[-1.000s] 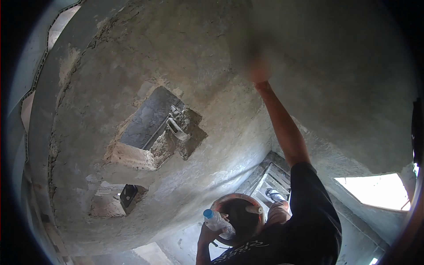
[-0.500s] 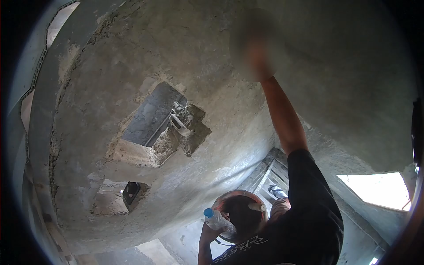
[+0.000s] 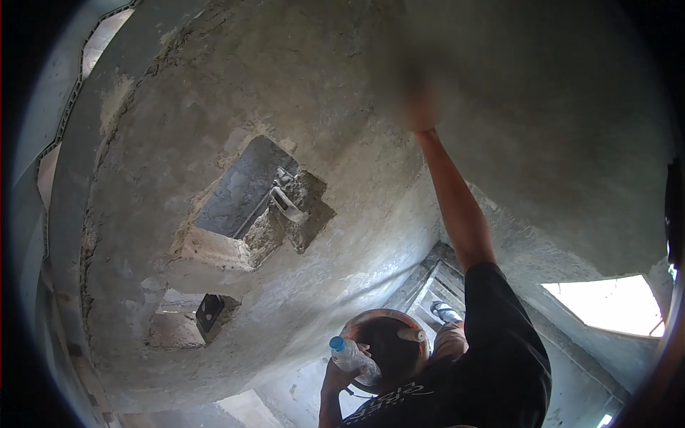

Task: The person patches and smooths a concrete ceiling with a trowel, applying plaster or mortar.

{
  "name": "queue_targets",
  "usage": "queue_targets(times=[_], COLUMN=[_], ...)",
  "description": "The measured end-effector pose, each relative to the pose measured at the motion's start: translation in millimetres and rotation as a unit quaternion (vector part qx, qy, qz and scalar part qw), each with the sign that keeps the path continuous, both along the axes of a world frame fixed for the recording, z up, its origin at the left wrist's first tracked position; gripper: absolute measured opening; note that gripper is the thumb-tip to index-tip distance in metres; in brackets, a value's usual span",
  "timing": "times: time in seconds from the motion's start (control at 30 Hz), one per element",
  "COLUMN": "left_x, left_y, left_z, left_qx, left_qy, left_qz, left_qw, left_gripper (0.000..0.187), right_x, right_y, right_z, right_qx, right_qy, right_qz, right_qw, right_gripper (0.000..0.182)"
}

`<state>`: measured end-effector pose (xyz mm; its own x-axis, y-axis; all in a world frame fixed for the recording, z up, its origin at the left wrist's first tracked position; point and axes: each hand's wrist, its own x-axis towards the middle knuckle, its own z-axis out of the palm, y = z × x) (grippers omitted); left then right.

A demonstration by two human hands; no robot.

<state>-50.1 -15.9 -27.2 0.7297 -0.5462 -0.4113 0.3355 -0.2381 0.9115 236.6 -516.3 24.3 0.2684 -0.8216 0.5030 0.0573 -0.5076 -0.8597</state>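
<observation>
The wearer's own hands are out of view; their grip cannot be told. Both visible hands belong to a co-worker below the camera.

Co-worker's lower hand (image 3: 334, 376): closed around a clear plastic bottle (image 3: 354, 358). The bottle lies tilted, with its blue cap (image 3: 337, 344) pointing up and to the left. Its body rests against the rim of the co-worker's helmet (image 3: 389, 342).

Co-worker's raised hand (image 3: 421, 108): at the end of a fully extended bare arm, against the wall (image 3: 300, 78). The hand is blurred, so whether the fingers are spread or closed cannot be told. No tool can be made out in it.

The wall is rough grey plaster and fills most of the view. Two recesses are cut into it, well to the left of the raised hand:
- The upper recess (image 3: 239, 192) is rectangular with broken edges. A metal bracket (image 3: 285, 205) sits at its right side, set in rough mortar.
- The lower recess (image 3: 171, 324) is smaller. A dark box (image 3: 208, 312) is set in its right side.

The co-worker wears a black shirt (image 3: 499, 357) with short sleeves. A shoe (image 3: 446, 312) shows just to the right of the helmet, on grey steps (image 3: 432, 282). A bright opening (image 3: 614, 303) lies at the lower right, well apart from both hands.
</observation>
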Motion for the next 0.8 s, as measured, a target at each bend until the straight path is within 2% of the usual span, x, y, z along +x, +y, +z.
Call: queue_targets(times=[0.03,0.1,0.23,0.3,0.43,0.5,0.53,0.6,0.73,0.8], left_x=[0,-2,-1,-1,-2,-3,-1,-1,-4,-6], left_y=[2,6,10,11,10,8,8,9,10,12], left_z=[-1,0,-1,0,1,0,-2,-1,5,7], left_qx=[-0.003,-0.002,0.017,0.029,0.021,0.022,0.014,0.01,0.031,0.034], left_qy=[-0.004,-0.009,-0.018,-0.023,-0.011,-0.001,-0.007,-0.014,0.004,0.003], left_qz=[-0.002,-0.003,-0.001,-0.006,0.002,-0.002,-0.01,-0.014,0.007,0.016], left_qw=[1.0,1.0,1.0,0.999,1.0,1.0,1.0,1.0,1.0,0.999], left_gripper=[0.051,0.051,0.051,0.051,0.051,0.05,0.05,0.05,0.052,0.053], right_x=[-1,2,23,31,19,-1,-3,1,15,22], right_y=[-3,-12,-9,-4,5,14,10,2,-14,-10], right_z=[13,36,47,34,-4,-3,2,17,41,42], right_qx=[0.002,-0.08,-0.107,-0.3,-0.289,-0.09,-0.091,-0.037,-0.084,-0.167], right_qy=[-0.001,-0.164,-0.127,-0.099,-0.034,0.056,0.056,-0.099,-0.151,-0.098], right_qz=[0.002,-0.035,-0.014,-0.118,-0.112,-0.038,-0.038,-0.056,-0.081,-0.261], right_qw=[1.0,0.983,0.986,0.942,0.95,0.994,0.994,0.993,0.982,0.946], right_gripper=[0.043,0.044,0.046,0.04,0.04,0.042,0.042,0.037,0.033,0.027])
